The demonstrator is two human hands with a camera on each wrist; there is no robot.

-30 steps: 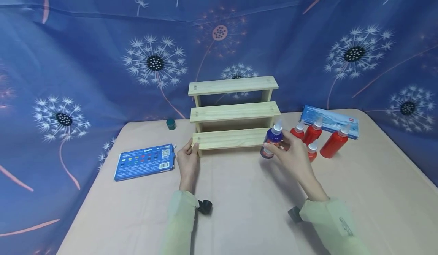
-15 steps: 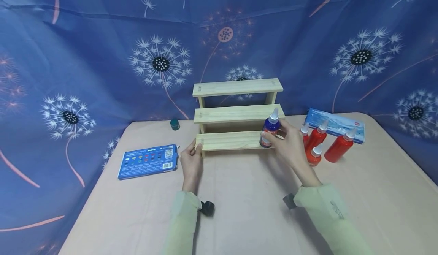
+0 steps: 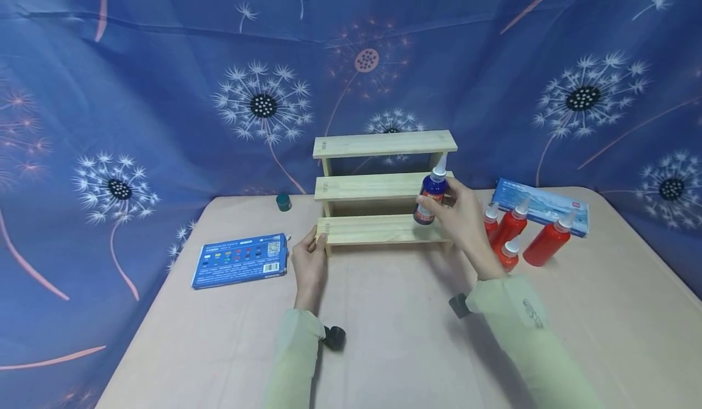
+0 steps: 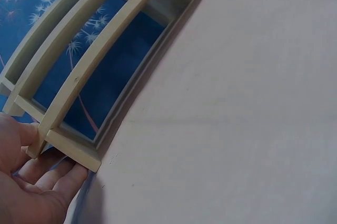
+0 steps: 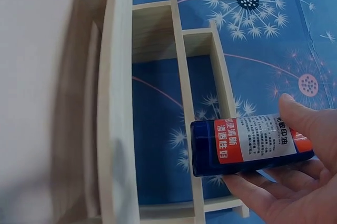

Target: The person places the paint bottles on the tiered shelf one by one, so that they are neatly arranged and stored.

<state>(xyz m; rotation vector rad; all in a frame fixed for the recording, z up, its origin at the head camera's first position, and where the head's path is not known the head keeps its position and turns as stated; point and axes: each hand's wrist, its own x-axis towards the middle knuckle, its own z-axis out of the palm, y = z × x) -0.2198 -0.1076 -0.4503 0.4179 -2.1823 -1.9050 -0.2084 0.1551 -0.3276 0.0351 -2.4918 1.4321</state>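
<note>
My right hand [image 3: 465, 217] grips a dark blue ink bottle [image 3: 429, 200] with a white pointed cap and a red and white label. The bottle stands nearly upright in the head view, overlapping the lower and middle steps at their right end. A three-step wooden shelf [image 3: 378, 231] stands against the cloth. At the left end of its lowest step my left hand [image 3: 309, 266] pinches the board, thumb near the top and fingers beneath, as the left wrist view shows. Seen from the right wrist, the bottle [image 5: 253, 145] lies between thumb and fingers in front of the shelf boards [image 5: 122, 103].
Several red bottles [image 3: 546, 244] with white caps stand right of the shelf, before a light blue box [image 3: 543, 205]. Left of it lie a blue paint box [image 3: 239, 263] and a small dark green jar [image 3: 283, 202]. A dandelion-print cloth [image 3: 219, 43] hangs behind the table.
My right hand has carried the blue ink bottle up and slightly left, from beside the lowest step to over the shelf. My left hand keeps its place on the shelf. The head view has shifted slightly.
</note>
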